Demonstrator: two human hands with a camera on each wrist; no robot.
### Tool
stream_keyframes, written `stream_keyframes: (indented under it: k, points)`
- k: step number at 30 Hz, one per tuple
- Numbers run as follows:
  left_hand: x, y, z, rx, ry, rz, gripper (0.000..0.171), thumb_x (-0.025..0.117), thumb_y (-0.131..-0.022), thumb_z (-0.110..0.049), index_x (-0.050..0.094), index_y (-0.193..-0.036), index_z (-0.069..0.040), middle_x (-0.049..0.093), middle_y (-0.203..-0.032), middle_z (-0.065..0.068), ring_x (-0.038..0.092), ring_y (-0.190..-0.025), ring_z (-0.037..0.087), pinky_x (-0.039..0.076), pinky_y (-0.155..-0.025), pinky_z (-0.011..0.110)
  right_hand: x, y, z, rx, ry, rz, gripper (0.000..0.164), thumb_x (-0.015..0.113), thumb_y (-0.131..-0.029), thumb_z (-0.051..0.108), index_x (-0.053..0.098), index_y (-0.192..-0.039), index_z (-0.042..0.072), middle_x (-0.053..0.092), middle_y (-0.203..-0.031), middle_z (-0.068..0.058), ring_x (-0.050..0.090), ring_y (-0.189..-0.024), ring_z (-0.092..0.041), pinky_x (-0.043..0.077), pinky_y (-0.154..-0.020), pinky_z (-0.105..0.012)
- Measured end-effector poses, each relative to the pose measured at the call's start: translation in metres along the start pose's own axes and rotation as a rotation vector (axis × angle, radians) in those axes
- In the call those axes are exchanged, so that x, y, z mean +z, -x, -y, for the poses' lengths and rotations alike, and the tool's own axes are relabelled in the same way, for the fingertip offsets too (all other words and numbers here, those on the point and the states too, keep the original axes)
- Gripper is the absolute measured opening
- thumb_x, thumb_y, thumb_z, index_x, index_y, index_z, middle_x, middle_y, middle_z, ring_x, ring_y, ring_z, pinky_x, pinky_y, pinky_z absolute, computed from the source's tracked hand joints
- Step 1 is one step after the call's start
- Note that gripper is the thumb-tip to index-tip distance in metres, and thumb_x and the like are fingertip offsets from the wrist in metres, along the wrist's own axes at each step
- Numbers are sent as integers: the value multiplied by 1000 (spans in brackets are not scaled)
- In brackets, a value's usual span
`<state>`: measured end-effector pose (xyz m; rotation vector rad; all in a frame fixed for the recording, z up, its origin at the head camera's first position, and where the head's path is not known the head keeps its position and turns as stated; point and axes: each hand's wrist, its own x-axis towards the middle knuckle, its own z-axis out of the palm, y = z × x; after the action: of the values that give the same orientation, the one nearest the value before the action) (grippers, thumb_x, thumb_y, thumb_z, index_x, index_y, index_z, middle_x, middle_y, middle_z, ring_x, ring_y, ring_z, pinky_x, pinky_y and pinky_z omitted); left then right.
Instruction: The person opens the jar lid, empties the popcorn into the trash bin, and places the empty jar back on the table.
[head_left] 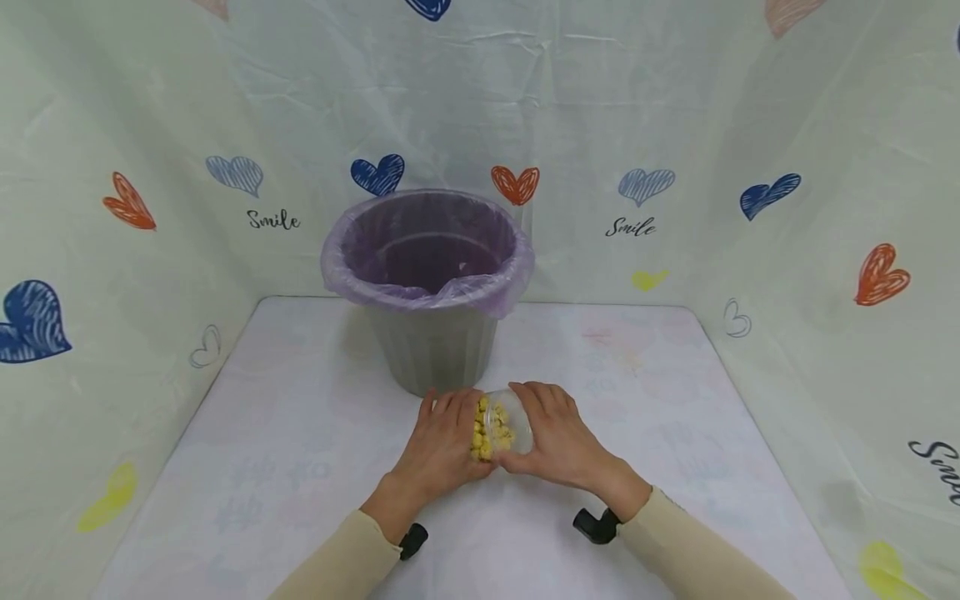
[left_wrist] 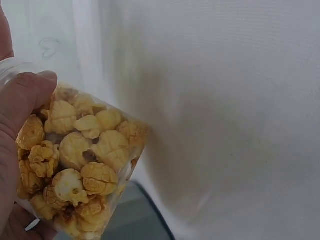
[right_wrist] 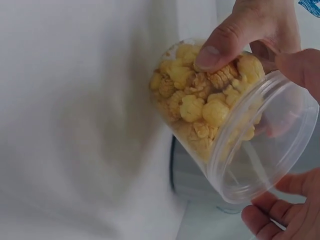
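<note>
The left hand (head_left: 446, 442) grips the body of the clear plastic popcorn jar (right_wrist: 195, 107), thumb laid along its side, while the right hand (head_left: 558, 437) spans the clear end, seemingly a screw lid (right_wrist: 272, 145), between thumb and fingers. How firmly the right hand holds cannot be told. The jar is tilted, lid end to the right, above the near-middle of the white table (head_left: 300, 492), on the near side of the grey bin (head_left: 435, 354) with its purple liner (head_left: 517, 262).

To work well here, the left hand should steady the jar without squeezing, since the thin-looking wall may flex. The right hand does best with even pressure around the rim. Keeping the lid end uppermost should guard the popcorn (left_wrist: 75, 150) against spilling.
</note>
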<state>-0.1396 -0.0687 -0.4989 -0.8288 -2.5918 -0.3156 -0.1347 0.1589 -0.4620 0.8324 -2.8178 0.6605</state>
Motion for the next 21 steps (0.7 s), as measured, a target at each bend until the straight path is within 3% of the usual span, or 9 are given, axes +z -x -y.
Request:
stream_keyframes:
  k: [10,13,17,21]
  points:
    - [-6,1,3,0,29,40,108,97,-68,-55,45,-146,-2,65,-136,15,61,-128,33,46,-110,66,-4,-3,-4,-137,-20,57,105,93,-76,34,36,-160,6,43,-153,-17,43,-140,-39,41,-113,-63]
    - [-6,1,4,-6,35,42,108,97,-67,-54,45,-146,-1,64,-137,16,61,-128,33,45,-111,66,-3,-2,-3,-103,-32,60,107,92,-78,42,34,-161,5,42,-155,-18,43,-141,-40,40,-114,-64]
    - [-7,2,4,-15,47,44,107,96,-70,-54,45,-147,0,63,-138,16,61,-127,34,44,-112,66,0,0,2,12,-44,47,110,86,-81,59,35,-160,1,45,-155,-21,45,-142,-41,39,-115,-66]
    - [-6,3,4,-19,47,38,104,94,-72,-55,45,-147,-1,63,-137,14,62,-126,33,43,-112,67,2,-1,8,106,-49,21,104,81,-84,63,42,-155,-1,51,-150,-22,48,-141,-41,40,-113,-66]
